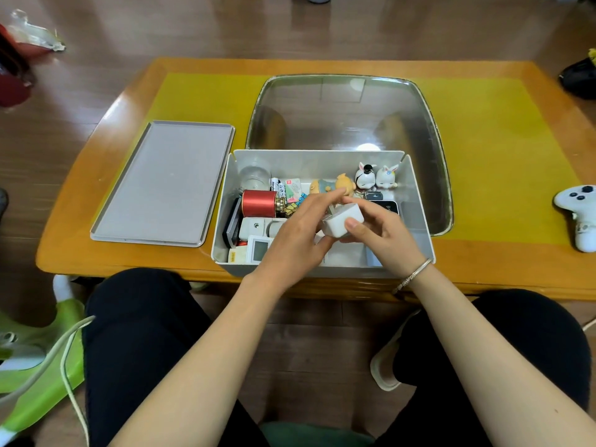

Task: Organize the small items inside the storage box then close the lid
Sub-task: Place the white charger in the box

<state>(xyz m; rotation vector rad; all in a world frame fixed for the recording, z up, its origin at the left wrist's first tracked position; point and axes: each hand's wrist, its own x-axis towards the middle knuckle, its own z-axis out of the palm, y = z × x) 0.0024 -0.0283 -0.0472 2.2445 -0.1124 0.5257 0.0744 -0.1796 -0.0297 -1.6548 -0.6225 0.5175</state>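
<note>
White charger block (343,222), pinched between left hand (295,233) and right hand (382,232), was held over open storage box (419,201); lid (163,183) lay alongside.

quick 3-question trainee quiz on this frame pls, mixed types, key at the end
1. True or false: the flat grey rectangular lid is already on the white storage box.
2. Multiple choice: what do the left hand and right hand hold together in their grip? A) red cylindrical tin B) small white cube-shaped plug adapter C) white game controller
3. Fill in: the two white bunny figurines stand in the box's far ____ corner.

Key
1. False; it lies on the table left of the box.
2. B
3. right
</note>
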